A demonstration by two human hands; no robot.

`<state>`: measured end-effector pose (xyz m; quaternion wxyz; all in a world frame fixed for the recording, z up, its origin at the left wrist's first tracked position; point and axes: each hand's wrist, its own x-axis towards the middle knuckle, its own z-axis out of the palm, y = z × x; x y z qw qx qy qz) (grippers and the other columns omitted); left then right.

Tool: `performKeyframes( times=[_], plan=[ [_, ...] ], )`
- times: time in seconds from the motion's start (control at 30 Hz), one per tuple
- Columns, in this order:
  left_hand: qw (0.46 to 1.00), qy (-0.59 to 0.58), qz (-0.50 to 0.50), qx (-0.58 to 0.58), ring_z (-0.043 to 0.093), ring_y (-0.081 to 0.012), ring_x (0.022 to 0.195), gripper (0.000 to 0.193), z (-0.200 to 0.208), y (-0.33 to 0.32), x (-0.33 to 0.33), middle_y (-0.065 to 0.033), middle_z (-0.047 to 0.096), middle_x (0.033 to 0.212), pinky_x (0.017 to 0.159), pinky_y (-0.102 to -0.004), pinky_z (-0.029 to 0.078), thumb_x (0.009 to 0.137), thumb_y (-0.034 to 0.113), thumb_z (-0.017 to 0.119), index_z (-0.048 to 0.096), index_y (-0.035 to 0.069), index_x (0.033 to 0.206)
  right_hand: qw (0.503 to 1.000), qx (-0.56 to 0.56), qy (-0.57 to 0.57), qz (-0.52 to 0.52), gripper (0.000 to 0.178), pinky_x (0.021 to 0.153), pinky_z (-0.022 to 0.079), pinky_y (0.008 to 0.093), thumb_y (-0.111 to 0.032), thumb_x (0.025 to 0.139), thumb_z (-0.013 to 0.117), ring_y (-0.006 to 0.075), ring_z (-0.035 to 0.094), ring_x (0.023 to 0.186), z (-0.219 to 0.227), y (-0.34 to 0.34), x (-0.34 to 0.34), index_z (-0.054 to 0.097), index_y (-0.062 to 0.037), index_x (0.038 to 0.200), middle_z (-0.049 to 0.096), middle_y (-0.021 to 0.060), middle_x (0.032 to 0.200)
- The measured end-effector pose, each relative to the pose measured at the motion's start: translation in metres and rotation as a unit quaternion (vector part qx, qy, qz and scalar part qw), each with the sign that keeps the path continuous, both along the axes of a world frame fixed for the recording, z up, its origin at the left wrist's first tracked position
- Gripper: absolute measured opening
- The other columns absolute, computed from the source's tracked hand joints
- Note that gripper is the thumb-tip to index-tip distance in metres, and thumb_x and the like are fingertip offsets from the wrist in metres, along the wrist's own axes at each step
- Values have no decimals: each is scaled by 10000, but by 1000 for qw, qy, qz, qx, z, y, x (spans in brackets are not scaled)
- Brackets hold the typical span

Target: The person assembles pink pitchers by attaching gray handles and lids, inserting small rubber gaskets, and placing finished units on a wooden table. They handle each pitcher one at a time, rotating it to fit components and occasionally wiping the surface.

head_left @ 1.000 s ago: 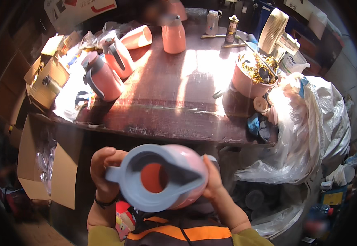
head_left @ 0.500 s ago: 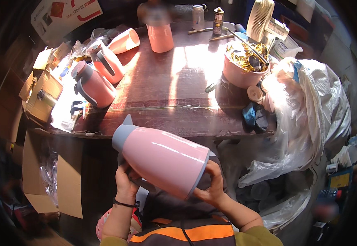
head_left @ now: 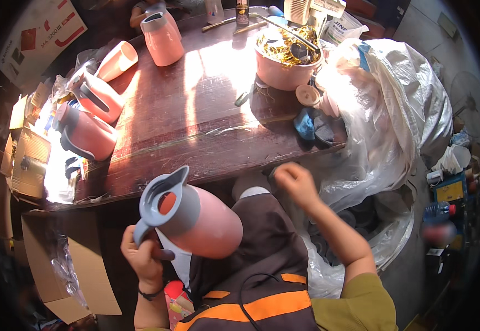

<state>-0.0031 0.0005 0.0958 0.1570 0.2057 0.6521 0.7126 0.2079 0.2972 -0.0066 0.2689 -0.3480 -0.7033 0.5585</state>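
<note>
My left hand is closed round the grey handle of a pink thermos jug, held tilted over my lap. Its grey spout points away from me, and its mouth stands open, with an orange-red inside showing. My right hand is apart from the jug, raised near the table's front edge. Its fingers are curled together, with a small dark shape beside the fingertips; whether they hold it is hard to make out. Beside my right forearm, an open clear plastic bag has several dark round pieces inside.
On the dark wooden table, pink jugs stand at left. Another person's hand is by the jugs at the back. A pink tub of gold scraps and blue cloth lie right. A cardboard box is below left.
My right hand has left the jug's base and moved up and right. The jug has turned in my left hand so its mouth faces up. The head view has shifted to the right.
</note>
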Motion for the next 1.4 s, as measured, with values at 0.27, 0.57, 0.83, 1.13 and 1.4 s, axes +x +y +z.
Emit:
performKeyframes(
  times=[0.27,0.57,0.83,1.13,1.4],
  plan=[
    [991,-119,-53,36,451,-57,598,211,-45,29,50,-8,518,690,569,-208,358,923,182,567,532,-2,1021,949,301,-92,-31,190,754,492,377,-219,885,600,300,635,853,44,82,-63,678,-61,957,666,115,916],
    [961,-146,-203,-114,567,-146,731,422,-43,43,42,-73,609,786,719,-296,461,1003,333,384,552,-39,1110,835,324,-399,-195,285,800,501,445,-330,857,597,354,637,920,-17,185,-150,637,-69,963,647,160,994],
    [940,-267,-199,-80,642,-210,873,500,-65,24,27,-143,670,919,825,-332,494,1001,381,353,587,-49,1100,912,289,-194,-216,297,801,490,449,-331,875,603,363,627,940,-10,161,-142,611,-62,1000,651,163,1007],
    [989,-8,-146,11,592,-143,926,220,-32,20,45,-98,635,1003,854,-288,472,966,107,470,566,-29,1110,986,114,41,-112,181,582,455,284,-192,934,561,144,580,628,-6,108,-115,581,-18,889,622,76,739],
    [889,-359,-284,35,576,-183,1075,417,-45,71,82,-116,588,1186,917,-296,451,989,228,493,459,-24,1320,988,47,47,143,113,580,471,271,-91,877,653,149,604,634,54,-115,-9,594,-10,927,638,69,750]
  ],
)
